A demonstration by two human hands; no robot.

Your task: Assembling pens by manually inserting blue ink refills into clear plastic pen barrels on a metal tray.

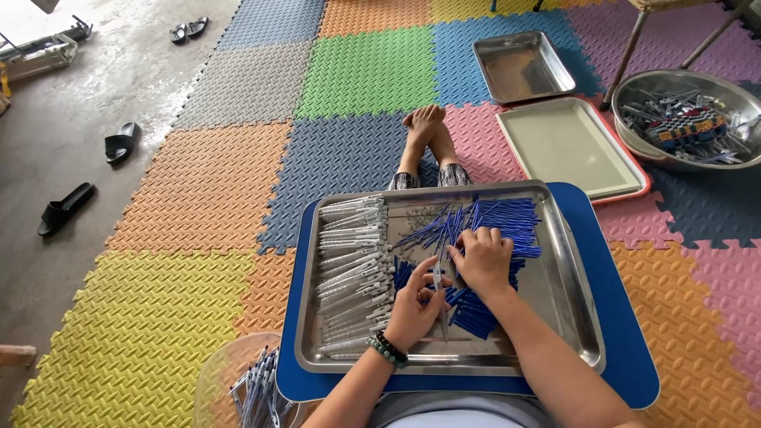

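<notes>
The left hand (414, 311) is curled, and its fingers pinch one thin pen barrel (437, 277) that stands up just above the tray. The right hand (482, 258) lies flat with bent fingers on a heap of blue pen refills (483, 230) — I cannot tell if it grips any. Both hands are over a big metal tray (577, 317) on a blue board (626, 349) in the person's lap. A row of whitish pens (353, 273) fills the tray's left side. Farther out on the foam floor mats (198, 198) sit two empty trays (567, 143) and a metal bowl (686, 119) full of pen parts.
</notes>
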